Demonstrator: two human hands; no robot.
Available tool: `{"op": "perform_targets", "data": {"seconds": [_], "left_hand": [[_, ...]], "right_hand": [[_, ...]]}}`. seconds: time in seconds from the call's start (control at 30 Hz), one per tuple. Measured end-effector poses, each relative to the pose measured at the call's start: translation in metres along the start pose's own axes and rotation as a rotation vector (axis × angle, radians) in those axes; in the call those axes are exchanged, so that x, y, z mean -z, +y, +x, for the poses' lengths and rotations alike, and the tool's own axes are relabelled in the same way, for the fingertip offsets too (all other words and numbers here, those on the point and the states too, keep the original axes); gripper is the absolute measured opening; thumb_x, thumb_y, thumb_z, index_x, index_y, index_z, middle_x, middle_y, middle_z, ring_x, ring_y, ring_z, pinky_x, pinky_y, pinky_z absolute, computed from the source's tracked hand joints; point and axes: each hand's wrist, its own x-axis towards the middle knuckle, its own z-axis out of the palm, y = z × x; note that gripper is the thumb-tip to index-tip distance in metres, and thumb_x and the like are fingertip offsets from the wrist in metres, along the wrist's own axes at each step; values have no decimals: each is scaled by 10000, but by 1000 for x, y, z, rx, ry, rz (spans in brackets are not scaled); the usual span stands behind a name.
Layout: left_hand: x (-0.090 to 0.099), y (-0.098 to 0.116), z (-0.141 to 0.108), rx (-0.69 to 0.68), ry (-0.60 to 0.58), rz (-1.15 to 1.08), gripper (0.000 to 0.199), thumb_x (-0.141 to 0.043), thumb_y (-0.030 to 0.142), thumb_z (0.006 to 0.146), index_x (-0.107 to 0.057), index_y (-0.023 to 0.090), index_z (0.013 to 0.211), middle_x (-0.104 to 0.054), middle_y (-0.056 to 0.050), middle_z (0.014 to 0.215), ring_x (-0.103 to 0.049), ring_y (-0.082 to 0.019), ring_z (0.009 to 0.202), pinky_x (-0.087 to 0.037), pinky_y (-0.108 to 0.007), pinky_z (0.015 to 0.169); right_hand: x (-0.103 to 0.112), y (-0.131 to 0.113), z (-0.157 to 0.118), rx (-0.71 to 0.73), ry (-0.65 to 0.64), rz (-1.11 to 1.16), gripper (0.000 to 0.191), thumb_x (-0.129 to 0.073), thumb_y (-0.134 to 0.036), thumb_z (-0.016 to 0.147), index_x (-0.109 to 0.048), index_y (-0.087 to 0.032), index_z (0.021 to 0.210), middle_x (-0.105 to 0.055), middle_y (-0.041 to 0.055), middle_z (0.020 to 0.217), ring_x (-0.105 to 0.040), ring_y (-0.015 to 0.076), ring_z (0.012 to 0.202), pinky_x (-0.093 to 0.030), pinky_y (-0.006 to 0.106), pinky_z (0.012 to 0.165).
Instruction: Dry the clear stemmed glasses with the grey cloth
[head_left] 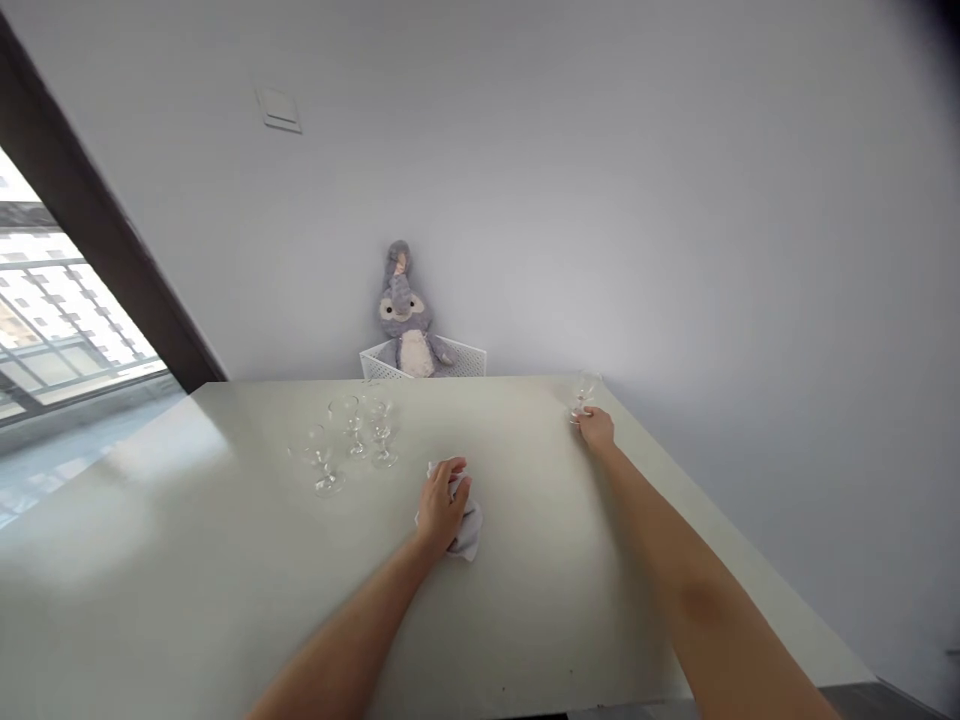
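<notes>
Handling, seemingly: right hand (598, 428) pinches 1 clear stemmed glass (583, 390), centre-right — steadiness needed next. Left hand (438, 508) half-curls on crumpled pale cloth (469, 530), grip unclear.

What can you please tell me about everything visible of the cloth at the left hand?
The cloth is pale greyish-white and looks like soft, thin fabric. It lies crumpled, with uneven edges, on the pale table. The left hand lies over its left part, apparently touching it and hiding some.

Pale wall (675, 200), white switch (279, 108), dark frame (94, 190), daylit railing (64, 300), glossy table (187, 600)
</notes>
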Motion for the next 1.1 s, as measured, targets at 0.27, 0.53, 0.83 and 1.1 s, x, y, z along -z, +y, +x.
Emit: {"op": "perform_targets", "data": {"seconds": [0.27, 0.53, 0.83, 1.1], "left_hand": [[34, -14, 27, 281, 755, -488, 369, -492, 364, 777, -388, 241, 1109, -521, -12, 864, -536, -117, 781, -402, -308, 836], [69, -32, 53, 592, 524, -1280, 412, -335, 527, 815, -268, 290, 1145, -579, -94, 967, -613, -164, 838, -482, -327, 742], [72, -37, 53, 501, 434, -1439, 340, -379, 504, 811, -423, 210, 976, -560, -124, 1014, -595, -175, 923, -486, -336, 779], [57, -22, 48, 564, 365, -1353, 371, -363, 545, 799, -447, 191, 871, -605, -106, 879, -625, -180, 826, -487, -358, 763]], "right_hand": [[-6, -5, -70, 133, -81, 165, 343, -412, -231, 718, -518, -158, 1036, -630, 37, 777, -552, 130, 604, -415, 253, 625], [-16, -78, -221, 772, -492, 159, 295, -362, -405, 828, -577, -204, 846, -599, 3, 719, -534, 124, 639, -375, 233, 597], [-48, -116, -228, 849, -511, -252, 524, -308, -614, 792, -475, -250, 1131, -618, 69, 908, -585, 188, 750, -371, 270, 593], [-49, -92, -210, 579, -560, 155, 442, -346, -521, 804, -477, -178, 558, -447, -33, 518, -405, 96, 497, -275, 213, 488]]}}
